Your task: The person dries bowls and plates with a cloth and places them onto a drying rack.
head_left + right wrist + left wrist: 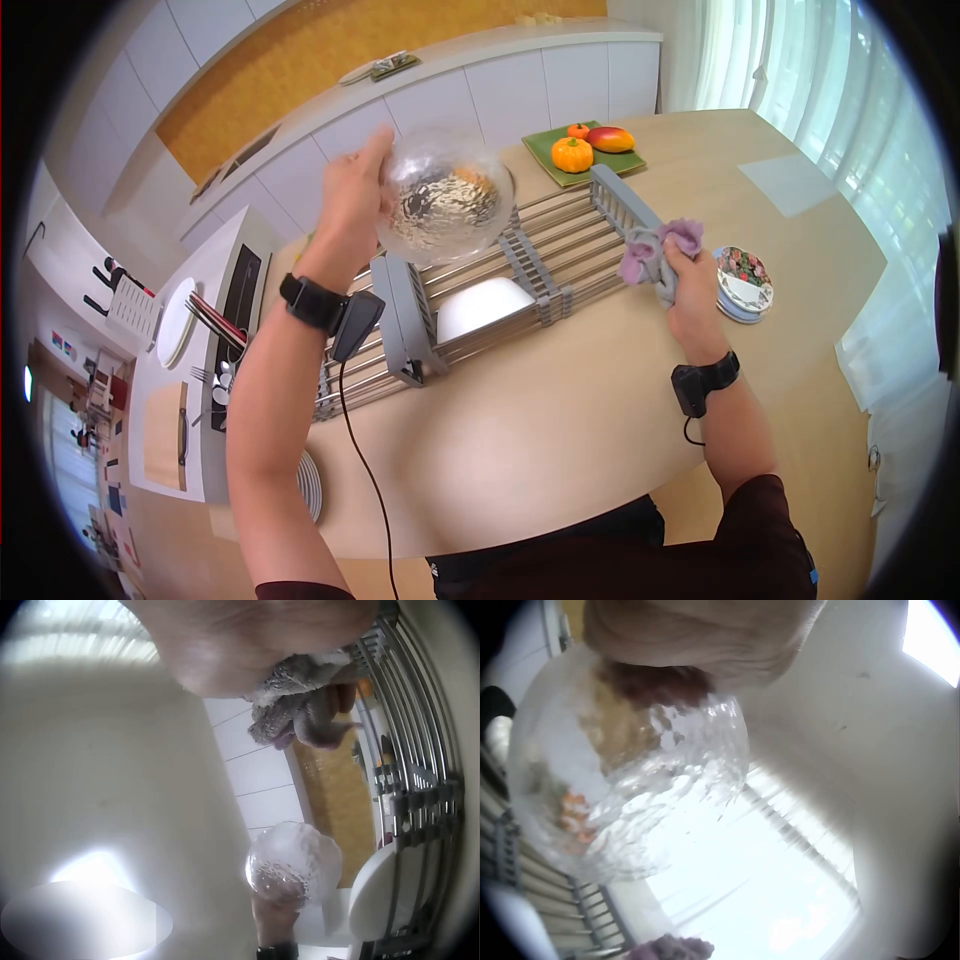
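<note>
My left hand (350, 210) grips a clear, rippled glass bowl (447, 205) by its side, up above the dish rack (405, 325). In the left wrist view the glass bowl (630, 772) fills much of the picture, and the hand (697, 634) covers part of its rim. Bunched in my right hand (693, 305) is a purple and grey cloth (648, 262), held near the rack's right end, apart from the bowl. Inside the rack, under the bowl, sits a white dish (487, 308).
Behind the rack a green square plate (560, 178) bears a pumpkin and other produce. Round floral coasters or tins (744, 285) lie right of the right hand. Stacked plates (310, 488) stand near the left forearm; cutlery (218, 385) and a cutting board (166, 435) are further left.
</note>
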Tool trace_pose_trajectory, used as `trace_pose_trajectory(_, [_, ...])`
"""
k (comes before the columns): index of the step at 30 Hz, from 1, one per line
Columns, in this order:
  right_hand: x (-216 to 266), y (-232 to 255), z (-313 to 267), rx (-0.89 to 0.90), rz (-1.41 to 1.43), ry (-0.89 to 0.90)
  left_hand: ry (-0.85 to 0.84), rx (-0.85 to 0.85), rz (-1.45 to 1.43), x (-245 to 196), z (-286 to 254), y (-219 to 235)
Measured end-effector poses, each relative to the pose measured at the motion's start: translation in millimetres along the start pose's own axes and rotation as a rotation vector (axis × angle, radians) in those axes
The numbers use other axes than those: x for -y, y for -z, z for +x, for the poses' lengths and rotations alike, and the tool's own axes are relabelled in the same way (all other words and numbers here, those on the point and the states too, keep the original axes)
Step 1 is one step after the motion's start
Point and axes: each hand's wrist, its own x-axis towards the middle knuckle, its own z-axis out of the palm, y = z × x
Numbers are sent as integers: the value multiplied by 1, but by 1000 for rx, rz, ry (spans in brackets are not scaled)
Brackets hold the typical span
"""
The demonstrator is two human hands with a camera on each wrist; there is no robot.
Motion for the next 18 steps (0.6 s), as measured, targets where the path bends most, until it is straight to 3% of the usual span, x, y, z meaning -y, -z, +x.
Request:
trace_pose_trajectory(7, [-24,-4,-2,79,-107,-56,173,26,191,63,48,10])
trace_pose_trajectory(18, [-37,-2,-3,135,-185,-119,207,192,330,105,71,2])
